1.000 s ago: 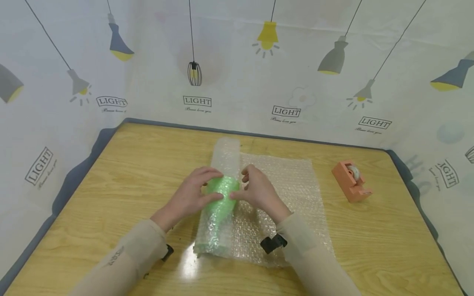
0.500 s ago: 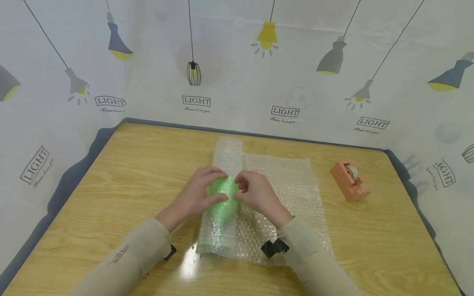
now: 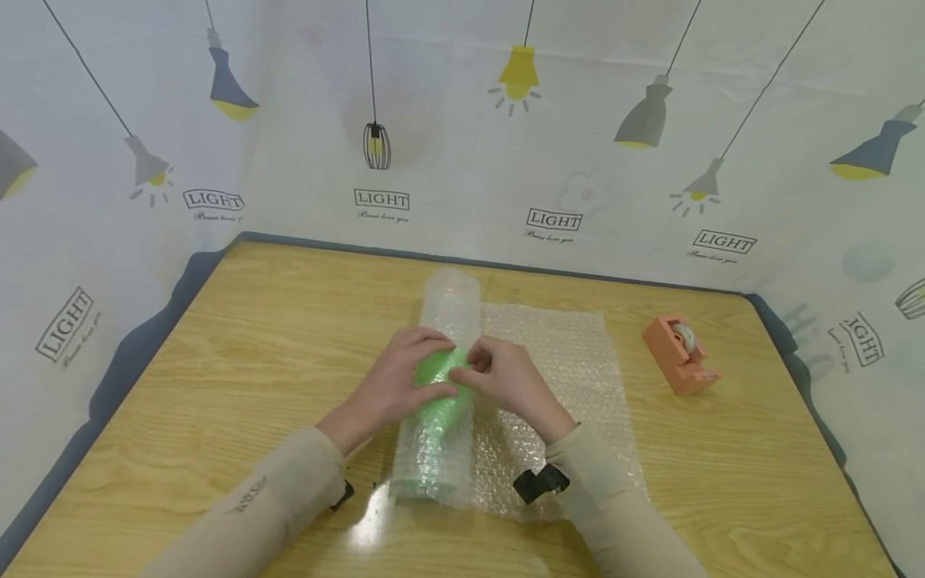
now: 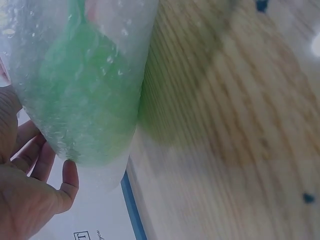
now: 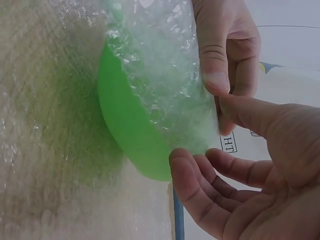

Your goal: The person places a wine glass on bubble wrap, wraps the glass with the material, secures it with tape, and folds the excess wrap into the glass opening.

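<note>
Since the earlier frames, the left hand point(image 3: 400, 377), the right hand point(image 3: 511, 385) and the rolled part of the bubble wrap point(image 3: 450, 309) have shifted a little to the right. On the left hand, the fingers and thumb arch round the roll and hold it from its left side, the thumb nearer the person. On the right hand, the fingers are bent with their tips at the roll's right side, and the thumb lies over the top, just beside the left thumb; it holds the roll too, though how firmly I cannot tell. Under both hands, lengthwise inside the roll, is a green object point(image 5: 121, 120), wide and rounded at its far part and tapering toward the person; the right wrist view shows some of its smooth side past the edge of the wrap. From the roll, the unrolled wrap spreads flat to the right over the wooden surface point(image 3: 238, 345). Farther right, well apart from the wrap, sits an orange tape dispenser point(image 3: 675, 361) with a roll of tape point(image 3: 685, 337). Pale sleeves point(image 3: 289, 482) cover both forearms, and behind everything hangs a white backdrop point(image 3: 462, 185) printed with lamps
</note>
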Available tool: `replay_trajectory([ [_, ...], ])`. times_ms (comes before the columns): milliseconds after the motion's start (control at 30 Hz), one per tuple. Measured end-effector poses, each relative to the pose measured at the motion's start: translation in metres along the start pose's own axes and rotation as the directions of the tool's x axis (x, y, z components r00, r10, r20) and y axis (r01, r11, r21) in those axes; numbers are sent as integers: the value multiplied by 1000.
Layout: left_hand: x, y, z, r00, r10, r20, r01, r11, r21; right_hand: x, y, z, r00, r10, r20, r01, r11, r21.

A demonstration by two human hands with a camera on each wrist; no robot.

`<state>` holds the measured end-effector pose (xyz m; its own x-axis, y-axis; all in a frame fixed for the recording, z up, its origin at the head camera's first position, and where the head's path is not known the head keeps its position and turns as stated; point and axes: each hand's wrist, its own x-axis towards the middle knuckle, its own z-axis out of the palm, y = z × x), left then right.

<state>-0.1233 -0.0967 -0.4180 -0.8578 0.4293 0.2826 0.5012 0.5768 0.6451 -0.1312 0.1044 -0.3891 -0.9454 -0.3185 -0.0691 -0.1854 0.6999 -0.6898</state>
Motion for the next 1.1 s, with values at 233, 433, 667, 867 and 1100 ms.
replay_trajectory([
  [233,2,5,4,1000,-3,-6,3,1000,-7,1,0,3,999,49,-4,-49,999,7],
  [433,3,7,7,1000,2,-8,-2,1000,-4,2,-1,3,995,97,3,-97,995,-12],
  [667,3,5,6,1000,7,19,-6,999,-37,2,1,0,991,131,23,-131,991,-17],
  [867,-3,7,-5,998,-49,50,55,991,-121,3,4,-2,984,173,47,-173,985,0],
  [1100,-10,-4,-12,999,-53,9,54,986,-156,2,8,-6,975,207,85,-211,977,34],
])
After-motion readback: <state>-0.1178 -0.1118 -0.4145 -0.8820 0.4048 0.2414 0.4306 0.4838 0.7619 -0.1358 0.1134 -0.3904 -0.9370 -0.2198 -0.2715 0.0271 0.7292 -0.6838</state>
